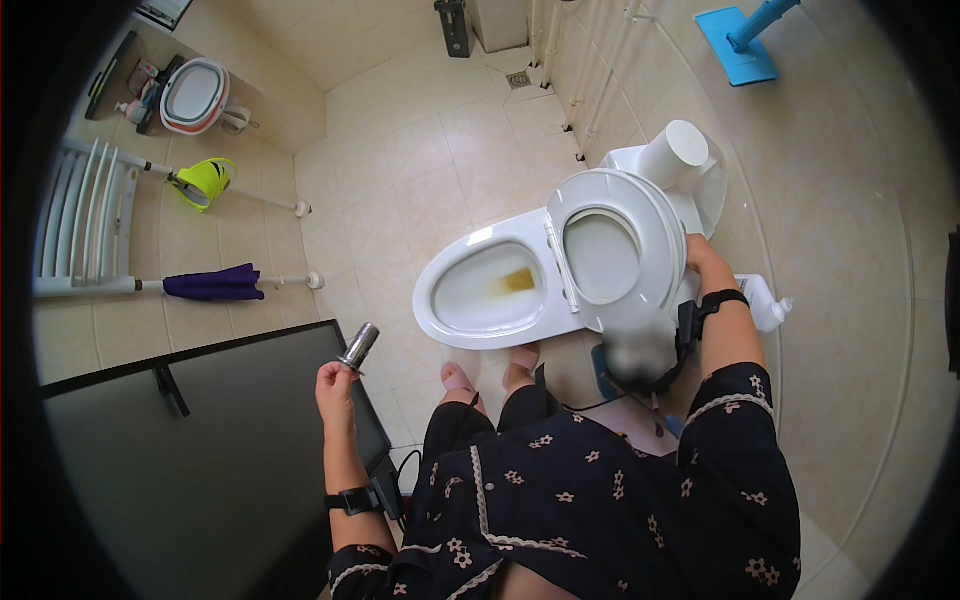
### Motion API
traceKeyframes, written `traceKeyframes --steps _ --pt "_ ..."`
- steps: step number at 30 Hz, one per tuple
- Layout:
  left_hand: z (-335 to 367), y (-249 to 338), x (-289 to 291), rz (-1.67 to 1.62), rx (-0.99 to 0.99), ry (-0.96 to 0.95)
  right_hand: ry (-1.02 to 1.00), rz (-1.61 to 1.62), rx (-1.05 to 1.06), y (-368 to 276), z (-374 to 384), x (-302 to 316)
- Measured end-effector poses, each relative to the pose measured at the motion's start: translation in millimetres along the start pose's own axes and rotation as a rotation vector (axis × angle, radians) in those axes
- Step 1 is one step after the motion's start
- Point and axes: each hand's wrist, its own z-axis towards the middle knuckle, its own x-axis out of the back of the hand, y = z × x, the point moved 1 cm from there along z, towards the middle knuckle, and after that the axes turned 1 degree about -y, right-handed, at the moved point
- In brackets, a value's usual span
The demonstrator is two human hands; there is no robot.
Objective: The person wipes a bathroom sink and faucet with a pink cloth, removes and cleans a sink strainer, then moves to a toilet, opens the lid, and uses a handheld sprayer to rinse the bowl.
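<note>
My left hand (335, 388) is raised left of the toilet, its fingers closed on a short shiny metal cylinder with a flared rim (362, 345), perhaps a drain insert. Its free end points up and to the right. The white toilet (427, 300) stands in front of me, with its lid and seat (655, 235) raised. Yellow-brown matter (516, 281) lies in the bowl. My right hand (696, 252) reaches to the tank side behind the raised lid. The fingers there are hidden, so I cannot tell what they touch.
A white cylindrical container (677, 150) stands on the tank. Beside my right forearm is a white bottle (768, 303). A dark glass panel (200, 450) fills the lower left. A purple cloth (213, 283) hangs on the rack. A blue flat-headed tool (738, 48) is upper right.
</note>
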Motion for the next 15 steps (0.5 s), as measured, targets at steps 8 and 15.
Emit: traceKeyframes --steps 8,15 --pt "42.2 -4.2 -18.5 0.093 0.004 -0.263 0.081 0.585 -0.367 -78.3 -89.2 51.1" --pt "78.4 20.9 -47.7 0.089 0.07 -0.418 0.393 0.352 -0.157 -210.5 -195.3 42.5"
